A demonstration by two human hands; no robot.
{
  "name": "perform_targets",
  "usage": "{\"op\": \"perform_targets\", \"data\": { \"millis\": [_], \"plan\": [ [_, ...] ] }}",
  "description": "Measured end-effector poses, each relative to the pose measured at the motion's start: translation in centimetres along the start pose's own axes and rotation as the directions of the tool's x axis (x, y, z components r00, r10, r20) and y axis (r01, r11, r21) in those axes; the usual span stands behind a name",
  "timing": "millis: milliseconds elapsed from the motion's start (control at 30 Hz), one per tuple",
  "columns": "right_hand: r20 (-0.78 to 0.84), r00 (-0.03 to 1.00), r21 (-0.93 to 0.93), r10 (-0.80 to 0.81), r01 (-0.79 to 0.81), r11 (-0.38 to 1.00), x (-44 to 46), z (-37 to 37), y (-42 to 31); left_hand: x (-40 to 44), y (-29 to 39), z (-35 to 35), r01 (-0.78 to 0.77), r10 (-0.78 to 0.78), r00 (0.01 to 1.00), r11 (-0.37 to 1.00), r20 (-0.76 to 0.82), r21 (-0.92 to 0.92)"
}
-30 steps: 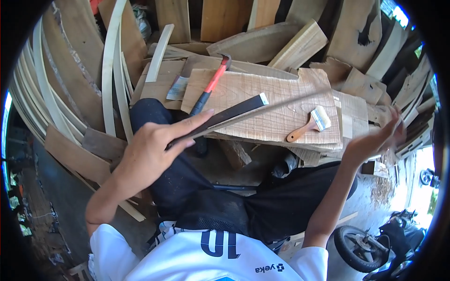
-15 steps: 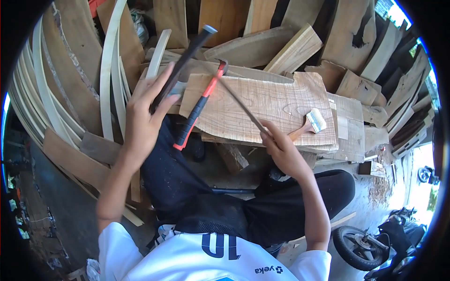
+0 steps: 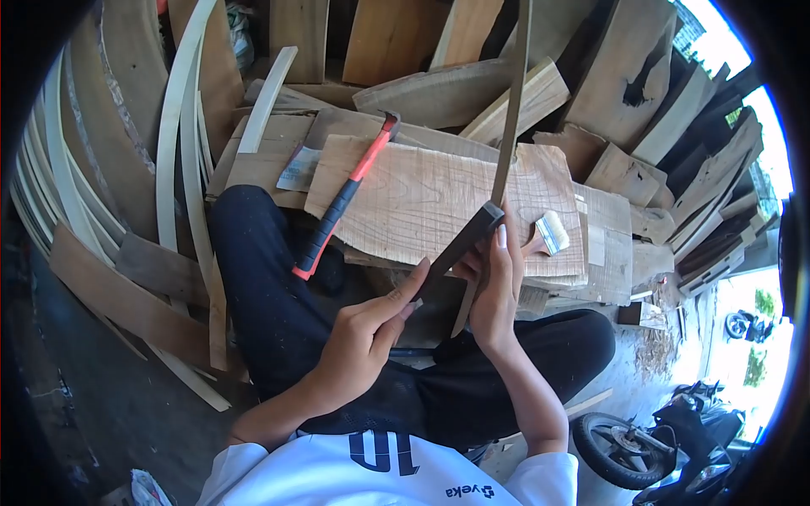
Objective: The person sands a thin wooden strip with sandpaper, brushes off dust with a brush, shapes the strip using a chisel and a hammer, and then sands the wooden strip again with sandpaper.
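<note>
My left hand [image 3: 367, 325] is closed round the lower end of a dark, straight-edged bar [image 3: 456, 253], which slants up to the right. In my right hand [image 3: 496, 291] is a long, thin, flat strip [image 3: 511, 118]; it rises past the top of the view, and its short lower end pokes out below the fingers. The bar's upper end overlaps the strip right by my right fingertips; whether they touch I cannot tell. A claw hammer [image 3: 344, 202] with a red and black handle lies across the left end of a wooden board [image 3: 422, 190].
On the board's right end lies a paintbrush [image 3: 550, 234]. A blue-and-white printed piece [image 3: 299, 169] sits left of the board. Wooden planks [image 3: 396, 38] lean all along the back, with bent strips [image 3: 173, 126] at left. A motorcycle [image 3: 633, 447] stands at lower right.
My left hand has come down and right with the dark bar, towards my right hand. The strip has swung from slanting up-left to nearly upright. The hammer stays on the board.
</note>
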State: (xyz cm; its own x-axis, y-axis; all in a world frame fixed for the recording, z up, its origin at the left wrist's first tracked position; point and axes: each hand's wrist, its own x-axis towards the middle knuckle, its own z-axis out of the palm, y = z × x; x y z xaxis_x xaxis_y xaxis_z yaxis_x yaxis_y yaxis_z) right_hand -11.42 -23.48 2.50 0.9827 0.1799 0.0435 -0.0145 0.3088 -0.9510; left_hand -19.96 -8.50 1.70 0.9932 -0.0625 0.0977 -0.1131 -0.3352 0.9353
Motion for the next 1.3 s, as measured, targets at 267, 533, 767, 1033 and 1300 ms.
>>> {"op": "perform_targets", "data": {
  "millis": [267,533,767,1033,1300],
  "plan": [
    [-0.039,0.998,-0.043,-0.058,0.057,0.997,-0.5,-0.3,-0.2,0.7,0.6,0.8,0.041,-0.041,0.999,0.999,0.011,0.019],
    [-0.025,0.999,0.069,-0.030,0.032,0.997,-0.6,-0.7,-0.6,1.3,0.6,1.6,-0.099,0.114,0.989,0.983,-0.089,0.153],
    [-0.008,0.999,-0.035,-0.032,0.031,0.999,-0.6,-0.4,-1.6,1.2,0.5,1.5,-0.119,0.145,0.982,0.971,-0.117,0.207],
    [0.002,1.000,-0.162,-0.005,0.005,0.987,-0.5,-0.8,-2.0,1.5,0.2,1.2,-0.089,0.128,0.984,0.957,-0.123,0.278],
    [0.018,0.989,-0.144,0.146,-0.142,0.979,-0.6,-0.4,-2.0,5.7,-2.5,-4.0,0.152,-0.416,0.905,0.511,-0.089,-0.846]
  ]
}}
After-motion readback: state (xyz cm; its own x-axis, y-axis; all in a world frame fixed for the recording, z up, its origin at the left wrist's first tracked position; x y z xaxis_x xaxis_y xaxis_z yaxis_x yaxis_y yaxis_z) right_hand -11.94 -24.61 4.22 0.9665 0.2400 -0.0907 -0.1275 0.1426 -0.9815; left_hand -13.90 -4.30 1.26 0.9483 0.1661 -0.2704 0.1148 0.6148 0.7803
